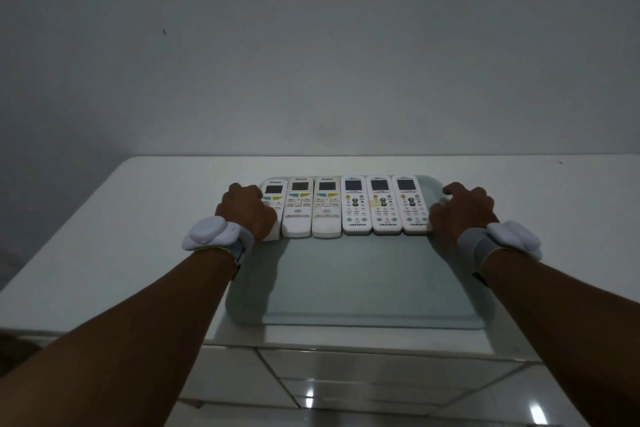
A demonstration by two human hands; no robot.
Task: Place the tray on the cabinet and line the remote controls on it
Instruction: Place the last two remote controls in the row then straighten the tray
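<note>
While six remote controls [346,206] sit shoulder to shoulder across the far half of the tray [356,284], mid-frame, I log the row as nearly done. Tray lies flat on the cabinet [145,218], its near edge close to the cabinet's front lip, lower centre of frame.

Row detail: three larger white units on the left, three slimmer ones on the right, screens toward the wall. Near ends are roughly level, though the left three reach slightly lower in frame.

Left hand [247,213] rests over the leftmost remote [273,204], fingers curled down on its left side; I read this grip as narrow, pressing rather than lifting. Right hand [462,210] sits just beside the rightmost remote [412,206], on the right part of the tray, fingers loosely bent, holding nothing as far as I can tell.

So the row lies between the two grips, flanked at both ends.

Risks, my judgement:
- Squeezing inward from both ends could buckle the row, popping a middle unit up or askew.
- Leftmost remote looks to be at the tray's left rim; a nudge outward might tip it off the edge.
- Pushing hard could slide the tray toward the front lip.
</note>
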